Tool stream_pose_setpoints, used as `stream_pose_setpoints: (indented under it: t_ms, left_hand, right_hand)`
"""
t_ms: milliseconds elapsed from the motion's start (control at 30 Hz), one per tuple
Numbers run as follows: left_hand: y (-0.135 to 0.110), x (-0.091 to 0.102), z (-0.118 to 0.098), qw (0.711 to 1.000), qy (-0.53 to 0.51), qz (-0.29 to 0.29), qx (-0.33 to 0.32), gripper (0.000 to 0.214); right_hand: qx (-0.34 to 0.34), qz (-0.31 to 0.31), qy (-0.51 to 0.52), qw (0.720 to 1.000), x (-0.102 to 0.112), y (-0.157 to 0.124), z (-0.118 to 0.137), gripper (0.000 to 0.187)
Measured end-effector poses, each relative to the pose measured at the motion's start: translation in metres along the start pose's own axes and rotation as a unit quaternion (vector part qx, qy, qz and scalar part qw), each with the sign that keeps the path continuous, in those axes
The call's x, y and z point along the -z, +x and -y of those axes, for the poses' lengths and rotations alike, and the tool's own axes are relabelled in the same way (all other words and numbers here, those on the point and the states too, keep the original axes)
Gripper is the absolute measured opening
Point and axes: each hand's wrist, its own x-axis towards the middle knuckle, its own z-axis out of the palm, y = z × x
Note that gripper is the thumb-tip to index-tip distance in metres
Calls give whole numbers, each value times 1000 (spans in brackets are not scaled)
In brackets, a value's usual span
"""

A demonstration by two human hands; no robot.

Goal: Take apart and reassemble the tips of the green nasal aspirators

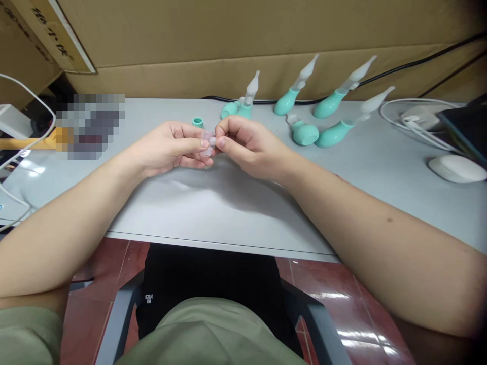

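Note:
A small clear plastic part (207, 137) is pinched between my two hands above the desk's middle. My left hand (171, 146) grips its left side with thumb and fingers. My right hand (253, 147) closes thumb and forefinger on its right end; the fingertips hide some of it. Just behind my left fingers stands a teal ring-shaped cap (197, 122). Beyond my right hand a teal nasal aspirator (251, 90) with a white tip points up, beside a teal bulb (229, 109). Both are partly hidden.
More teal aspirators (291, 100) lie along the back right, near another bulb (305, 134). A white computer mouse (458, 168) and coiled white cable (414, 124) are at right. A cardboard wall (247, 40) bounds the grey desk (228, 213). A blurred-out patch (91, 126) covers something left.

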Motion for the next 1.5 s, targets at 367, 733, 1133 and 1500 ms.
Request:
stream_pose_setpoints:
  t_ms: [367, 733, 1133, 1500]
  left_hand:
    - [-2, 1, -7, 998, 57, -27, 32, 12]
    - [4, 1, 4, 998, 29, -56, -21, 13]
    - [3, 3, 6, 994, 44, -88, -54, 27]
    - [3, 1, 3, 992, 64, -97, -46, 28]
  right_hand:
    - [-57, 29, 87, 994, -1, 1, 6, 47]
    - [-58, -90, 91, 990, -13, 4, 1, 52]
    - [-25, -169, 103, 980, -17, 8, -5, 38]
    - [-6, -155, 33, 987, -20, 8, -4, 32]
